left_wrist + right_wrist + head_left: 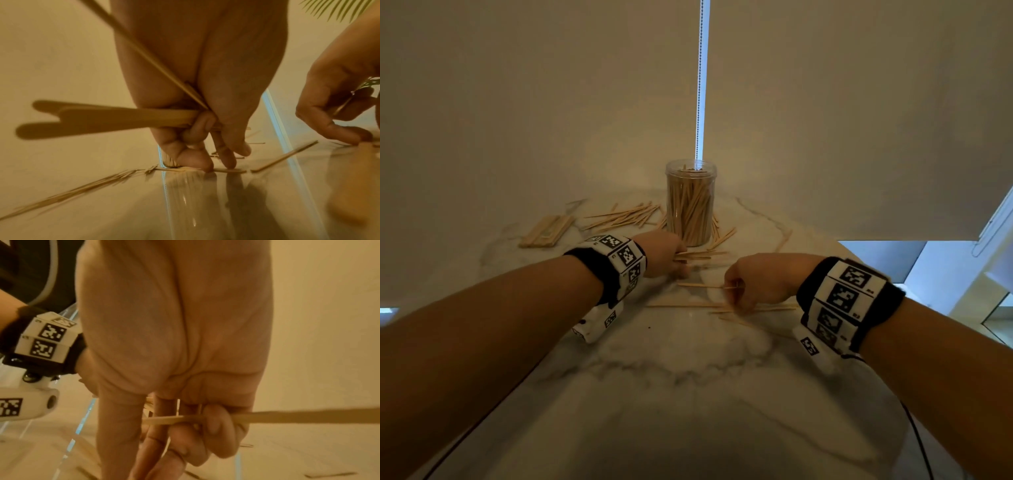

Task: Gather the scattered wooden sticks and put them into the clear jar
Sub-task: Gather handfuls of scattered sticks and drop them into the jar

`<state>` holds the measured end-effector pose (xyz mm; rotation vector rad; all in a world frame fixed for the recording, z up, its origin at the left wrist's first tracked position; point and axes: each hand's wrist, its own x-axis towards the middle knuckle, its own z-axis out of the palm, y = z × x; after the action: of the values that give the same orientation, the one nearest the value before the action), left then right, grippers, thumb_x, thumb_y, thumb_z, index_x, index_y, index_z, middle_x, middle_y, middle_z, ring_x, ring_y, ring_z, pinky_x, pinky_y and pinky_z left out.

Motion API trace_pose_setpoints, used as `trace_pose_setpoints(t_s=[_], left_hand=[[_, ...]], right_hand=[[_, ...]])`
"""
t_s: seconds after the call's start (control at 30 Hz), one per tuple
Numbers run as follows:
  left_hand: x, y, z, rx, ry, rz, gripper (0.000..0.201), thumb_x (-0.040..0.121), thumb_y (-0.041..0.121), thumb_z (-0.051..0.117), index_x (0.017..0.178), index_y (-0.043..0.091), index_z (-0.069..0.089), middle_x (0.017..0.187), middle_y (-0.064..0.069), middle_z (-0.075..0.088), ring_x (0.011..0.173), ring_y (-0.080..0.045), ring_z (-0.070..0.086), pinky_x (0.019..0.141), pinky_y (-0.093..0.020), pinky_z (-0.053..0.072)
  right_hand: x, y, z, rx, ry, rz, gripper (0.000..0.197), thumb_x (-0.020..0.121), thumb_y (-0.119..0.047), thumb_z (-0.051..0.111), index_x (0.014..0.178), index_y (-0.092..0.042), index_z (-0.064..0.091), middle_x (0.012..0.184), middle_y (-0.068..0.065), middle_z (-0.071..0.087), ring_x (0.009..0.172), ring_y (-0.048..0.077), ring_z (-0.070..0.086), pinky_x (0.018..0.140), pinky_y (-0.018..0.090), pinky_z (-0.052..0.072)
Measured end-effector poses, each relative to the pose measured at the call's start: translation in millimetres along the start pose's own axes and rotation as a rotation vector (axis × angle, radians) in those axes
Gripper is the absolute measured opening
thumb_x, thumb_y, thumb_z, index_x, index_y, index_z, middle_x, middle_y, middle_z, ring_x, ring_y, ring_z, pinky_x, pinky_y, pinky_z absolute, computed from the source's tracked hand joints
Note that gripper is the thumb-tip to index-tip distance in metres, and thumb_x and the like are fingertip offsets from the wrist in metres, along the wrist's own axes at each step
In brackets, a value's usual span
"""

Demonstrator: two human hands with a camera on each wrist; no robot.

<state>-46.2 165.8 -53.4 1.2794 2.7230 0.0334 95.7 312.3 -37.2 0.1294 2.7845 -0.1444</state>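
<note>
Your wooden sticks (626, 216) are lying scattered across the middle of the head view, fanning out left of the clear jar (691, 202), with a few more just right of its base and several lying between your hands lower down. The jar is standing upright at centre frame, already packed with sticks, close to the blind behind it. A neat stack of sticks (546, 230) is sitting further left.

The marble table (688, 394) is curving away at the right of the frame, its rim passing just behind your right wrist; the broad lower part of the frame is giving you bare surface. The wristbands (842, 301) are carrying black-and-white square codes; any small print beside them is too small to read.

Your left hand (666, 251) is curling its inner fingers round a bundle of sticks (107, 118), while the thumb and a fingertip (227, 162) are pressing down on a stick lying flat on the table. Your right hand (755, 282) is pinching a stick or two (308, 416) in its curled fingers, with other fingers reaching down toward the table.
</note>
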Motion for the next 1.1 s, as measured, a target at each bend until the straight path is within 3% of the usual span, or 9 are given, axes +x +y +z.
trace_pose_setpoints(t_s=[0.07, 0.13, 0.23, 0.33, 0.5, 0.7, 0.9, 1.0, 1.1], left_hand=[[-3.6, 1.5, 1.1, -0.017, 0.015, -0.010, 0.030, 0.089, 0.040, 0.071, 0.104, 0.014, 0.071, 0.099, -0.002, 0.069, 0.089, -0.018, 0.058, 0.075, -0.027, 0.040], [-6.1, 3.1, 1.1, -0.005, 0.023, -0.024, 0.021, 0.089, 0.029, 0.072, 0.105, 0.015, 0.072, 0.103, -0.004, 0.070, 0.089, -0.017, 0.059, 0.076, -0.027, 0.041], [-8.7, 2.4, -0.3, 0.001, 0.019, -0.040, 0.017, 0.089, 0.016, 0.070, 0.106, 0.015, 0.072, 0.106, -0.004, 0.070, 0.099, -0.021, 0.062, 0.078, -0.027, 0.043], [-11.1, 2.2, 0.9, 0.007, 0.005, -0.014, 0.021, 0.089, 0.013, 0.070, 0.109, 0.017, 0.071, 0.109, -0.002, 0.070, 0.103, -0.020, 0.063, 0.079, -0.026, 0.043], [-16.0, 4.2, 3.3, 0.051, 0.007, 0.020, 0.020, 0.089, 0.023, 0.071, 0.108, 0.019, 0.074, 0.103, 0.000, 0.072, 0.099, -0.019, 0.065, 0.078, -0.028, 0.045], [-32.7, 0.6, 3.1, 0.052, 0.001, 0.047, 0.017, 0.090, 0.019, 0.069, 0.105, 0.021, 0.075, 0.094, 0.004, 0.071, 0.089, -0.016, 0.064, 0.078, -0.028, 0.047], [-53.2, -12.4, -0.7, -0.117, -0.010, 0.033, 0.012, 0.089, 0.029, 0.070, 0.098, 0.023, 0.074, 0.087, 0.003, 0.067, 0.080, -0.016, 0.059, 0.073, -0.031, 0.046], [-55.6, -10.1, -0.1, -0.158, -0.008, 0.037, 0.034, 0.082, 0.045, 0.076, 0.106, 0.022, 0.069, 0.096, 0.004, 0.068, 0.088, -0.017, 0.061, 0.078, -0.029, 0.047], [-52.3, -0.1, 3.9, -0.052, -0.030, 0.026, 0.054, 0.073, 0.057, 0.079, 0.107, 0.020, 0.063, 0.098, 0.000, 0.066, 0.088, -0.020, 0.060, 0.075, -0.030, 0.047]], right_hand=[[-4.6, -6.1, -0.4, 0.037, -0.031, 0.002, 0.030, 0.084, -0.046, 0.069, 0.104, -0.025, 0.068, 0.100, -0.007, 0.066, 0.093, 0.017, 0.059, 0.081, 0.032, 0.046], [-10.4, -8.9, -1.7, 0.041, -0.081, 0.039, 0.044, 0.072, -0.058, 0.077, 0.104, -0.029, 0.066, 0.101, -0.010, 0.065, 0.094, 0.015, 0.058, 0.086, 0.035, 0.047], [-13.9, -8.6, 0.6, -0.045, -0.080, 0.055, 0.041, 0.073, -0.038, 0.083, 0.108, -0.025, 0.065, 0.106, -0.005, 0.064, 0.095, 0.018, 0.056, 0.080, 0.031, 0.044], [-15.0, -6.6, 2.2, -0.022, -0.051, 0.029, 0.030, 0.076, -0.027, 0.082, 0.102, -0.020, 0.069, 0.094, -0.007, 0.064, 0.090, 0.016, 0.056, 0.078, 0.029, 0.042], [-9.2, -8.0, 0.4, -0.033, 0.009, 0.005, 0.025, 0.078, -0.025, 0.081, 0.100, -0.019, 0.071, 0.091, -0.006, 0.065, 0.089, 0.016, 0.057, 0.078, 0.029, 0.044], [13.5, -11.8, -6.2, -0.175, 0.088, 0.041, 0.053, 0.077, -0.039, 0.081, 0.120, -0.014, 0.059, 0.116, 0.005, 0.059, 0.095, 0.021, 0.052, 0.076, 0.029, 0.041], [31.4, -18.4, -13.6, -0.169, 0.106, 0.011, 0.062, 0.072, -0.039, 0.084, 0.121, -0.013, 0.058, 0.115, 0.005, 0.059, 0.100, 0.024, 0.056, 0.082, 0.031, 0.046], [33.1, -20.2, -16.9, -0.149, 0.048, 0.005, 0.053, 0.074, -0.036, 0.083, 0.118, -0.016, 0.062, 0.115, 0.003, 0.064, 0.103, 0.024, 0.058, 0.086, 0.031, 0.045], [36.2, -21.2, -16.4, -0.143, 0.048, -0.004, 0.040, 0.074, -0.034, 0.083, 0.107, -0.019, 0.068, 0.102, 0.001, 0.068, 0.090, 0.020, 0.058, 0.077, 0.029, 0.042]])
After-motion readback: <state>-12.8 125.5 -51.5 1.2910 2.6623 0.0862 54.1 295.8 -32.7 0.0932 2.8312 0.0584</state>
